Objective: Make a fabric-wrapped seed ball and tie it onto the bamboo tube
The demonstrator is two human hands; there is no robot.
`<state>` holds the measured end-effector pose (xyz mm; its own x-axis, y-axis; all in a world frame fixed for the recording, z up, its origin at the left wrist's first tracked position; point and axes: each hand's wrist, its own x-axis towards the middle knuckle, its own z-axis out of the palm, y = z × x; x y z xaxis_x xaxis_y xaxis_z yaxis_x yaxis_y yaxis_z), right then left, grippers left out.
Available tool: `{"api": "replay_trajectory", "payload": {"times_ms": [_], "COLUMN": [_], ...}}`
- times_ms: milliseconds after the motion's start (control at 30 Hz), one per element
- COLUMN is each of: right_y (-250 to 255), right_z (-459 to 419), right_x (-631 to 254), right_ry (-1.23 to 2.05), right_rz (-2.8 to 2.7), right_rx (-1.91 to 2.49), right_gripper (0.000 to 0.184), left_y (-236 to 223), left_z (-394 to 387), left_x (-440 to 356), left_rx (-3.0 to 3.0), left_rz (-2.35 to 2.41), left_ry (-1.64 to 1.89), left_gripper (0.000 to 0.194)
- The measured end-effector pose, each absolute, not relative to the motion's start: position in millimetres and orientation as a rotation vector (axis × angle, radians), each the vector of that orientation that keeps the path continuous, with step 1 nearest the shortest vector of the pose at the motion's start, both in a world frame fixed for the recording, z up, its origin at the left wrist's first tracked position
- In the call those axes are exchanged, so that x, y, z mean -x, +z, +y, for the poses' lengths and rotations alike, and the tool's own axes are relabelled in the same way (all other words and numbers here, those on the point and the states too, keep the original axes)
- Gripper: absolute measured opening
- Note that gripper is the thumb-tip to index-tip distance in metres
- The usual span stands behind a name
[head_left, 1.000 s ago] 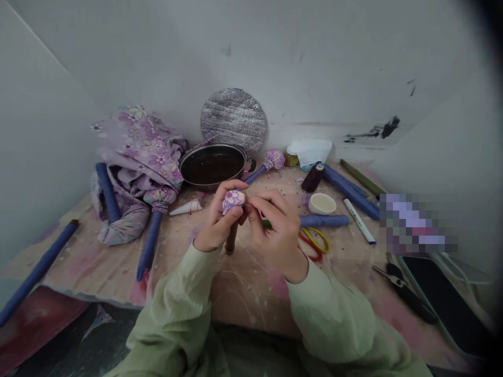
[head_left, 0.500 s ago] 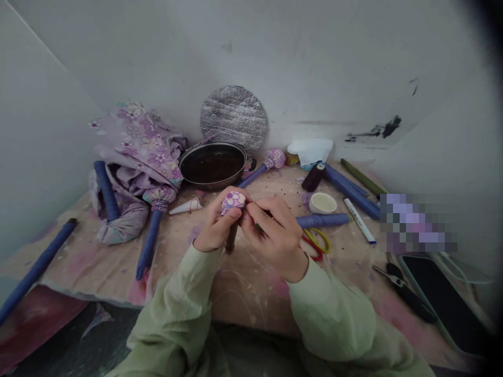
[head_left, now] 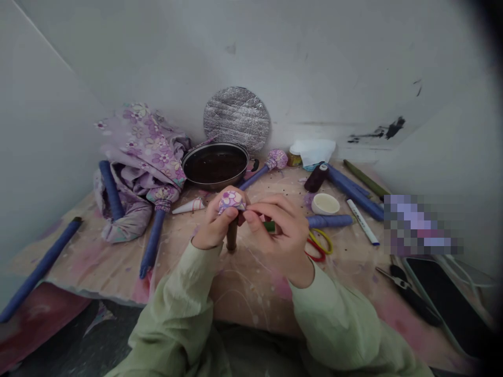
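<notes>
**Recorder:** Left grip first. What's it doing?

**Observer:** Clenched. The left hand (head_left: 215, 225) is closed around a purple-and-white floral fabric knob (head_left: 231, 200), which tops an upright wooden stick (head_left: 231, 235). Knob and stick stand at the middle of the desk (head_left: 243, 285), the stick's lower end pointing down at the surface.

**Recorder:** Right grip?

**Observer:** Curled, and hard to read. The right hand (head_left: 280, 235) sits at 3 o'clock from the knob, with its index fingertip (head_left: 251, 208) at the knob's edge. A small green piece (head_left: 269, 226) shows among the fingers. Cannot tell whether it's held.

**Recorder:** Surroundings, clock-wise from the knob?

**Observer:** At 12, a black pan (head_left: 216, 165) with dark liquid, a round quilted silver mat (head_left: 236, 118) leaning on the wall behind it. At 1, a fabric-headed stick (head_left: 276, 158). At 2, a dark thread spool (head_left: 316, 178) and a small white dish (head_left: 325, 203). At 4, red and yellow rubber bands (head_left: 319, 248). At 9, a paper cone (head_left: 183, 207). At 10, crumpled floral cloth (head_left: 145, 141).
</notes>
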<state>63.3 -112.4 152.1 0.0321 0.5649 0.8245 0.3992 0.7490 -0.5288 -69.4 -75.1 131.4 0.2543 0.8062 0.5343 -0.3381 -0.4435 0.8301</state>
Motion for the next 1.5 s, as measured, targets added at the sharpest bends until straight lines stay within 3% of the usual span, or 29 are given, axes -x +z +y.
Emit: {"api": "replay_trajectory", "payload": {"times_ms": [600,1500], "right_y": [168.0,174.3], "right_z": [-111.5,-81.1], "right_x": [-84.8,-80.3], "right_ry": [0.207,0.622], "right_rz": [-1.740,-1.697], "right_rx": [0.756,0.746], "right_gripper": [0.009,0.007], "left_y": [131.2,127.4], "left_z": [-77.6,-61.9], "left_x": [70.3,72.6], "left_rx": [-1.639,-1.391], "left_rz": [0.457,0.278], "left_ry": [1.333,1.098], "left_gripper": [0.039,0.050]}}
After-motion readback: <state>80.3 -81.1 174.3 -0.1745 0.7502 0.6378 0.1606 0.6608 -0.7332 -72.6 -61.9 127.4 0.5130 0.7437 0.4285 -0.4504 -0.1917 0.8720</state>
